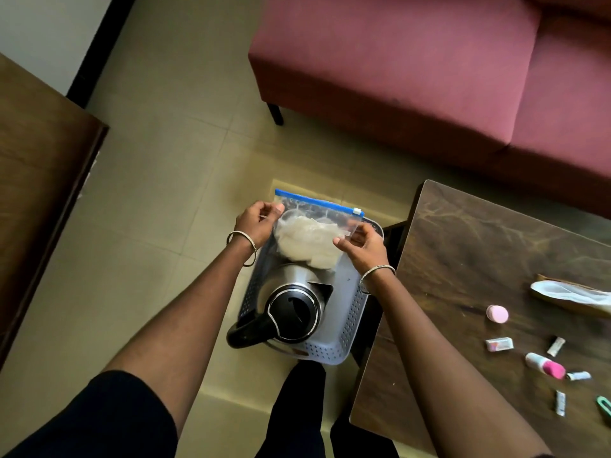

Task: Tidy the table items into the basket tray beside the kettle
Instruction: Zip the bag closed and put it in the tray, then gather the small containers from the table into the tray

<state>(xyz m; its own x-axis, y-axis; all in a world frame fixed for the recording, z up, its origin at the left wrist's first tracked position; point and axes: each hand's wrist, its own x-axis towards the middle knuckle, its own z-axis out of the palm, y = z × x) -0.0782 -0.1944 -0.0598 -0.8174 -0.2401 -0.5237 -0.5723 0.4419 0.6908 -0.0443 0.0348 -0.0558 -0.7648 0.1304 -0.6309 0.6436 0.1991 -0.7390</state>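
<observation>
A clear zip bag (pixel 307 239) with a blue slider strip holds whitish packets and hangs above the far end of a grey perforated basket tray (pixel 350 325). My left hand (pixel 256 223) pinches the bag's left edge. The bag's right edge is pinched by my right hand (pixel 363 242). A steel kettle (pixel 294 309) with a black lid and handle stands in the near half of the basket. On the wooden table (pixel 479 259) to the right lie a pink round case (pixel 497 314), a white and pink bottle (pixel 545 365), several small sachets (pixel 499 344) and a paper-wrapped item (pixel 572 295).
The basket sits low between my legs and the table's left edge. A maroon sofa (pixel 429 77) stands beyond the table. A dark wooden cabinet (pixel 39 193) fills the left side. Beige floor tiles (pixel 182 160) lie between them. A green clip (pixel 605 406) shows at the right edge.
</observation>
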